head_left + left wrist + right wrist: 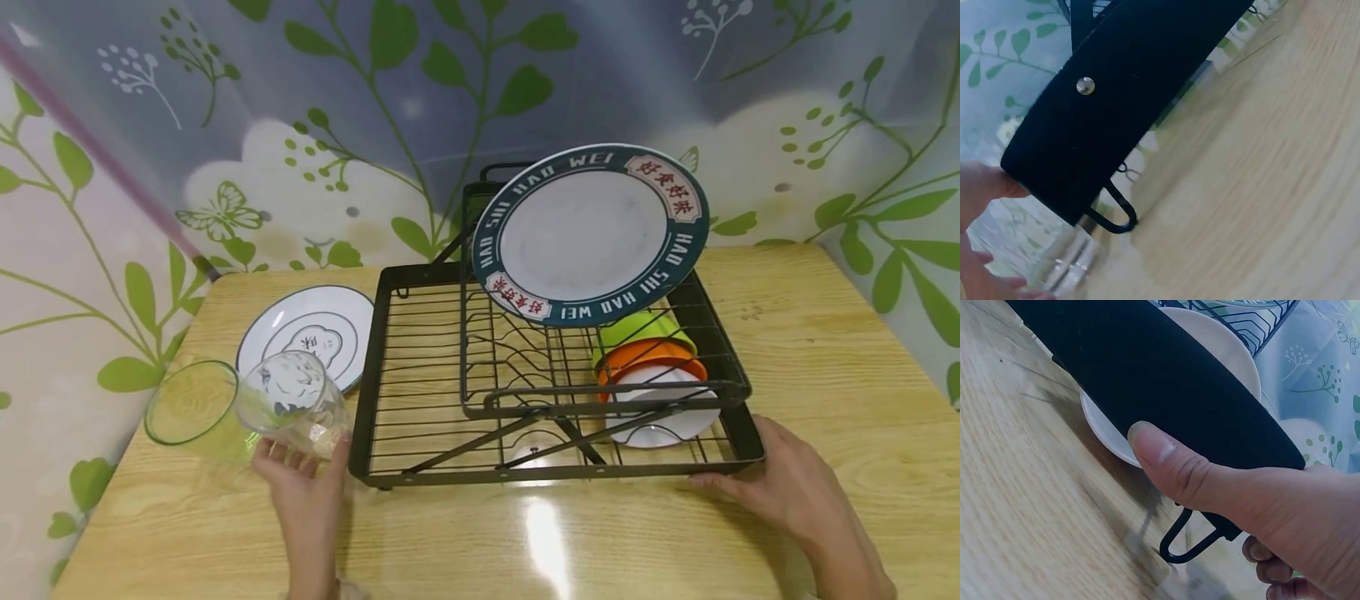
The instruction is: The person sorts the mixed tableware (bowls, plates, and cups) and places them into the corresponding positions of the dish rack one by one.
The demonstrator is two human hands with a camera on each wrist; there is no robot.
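A black two-tier wire dish rack [465, 475] stands mid-table. At its right front corner my right hand [795, 483] grips the rim; in the right wrist view the thumb [1160, 450] lies on the rack's dark outer side and the fingers curl beyond the corner. My left hand [303, 483] holds a clear drinking glass [330, 421] near its base, beside the rack's left front corner. In the left wrist view the thumb [997, 181] is close against that corner, and the glass [1066, 269] shows only partly.
A green-tinted glass [191, 404] and a white plate [262, 333] with a dark rim lie left of the rack. On its upper tier leans a large green-rimmed plate [585, 237]. Below are green, orange and white bowls [652, 417]. A patterned curtain [315, 167] hangs behind.
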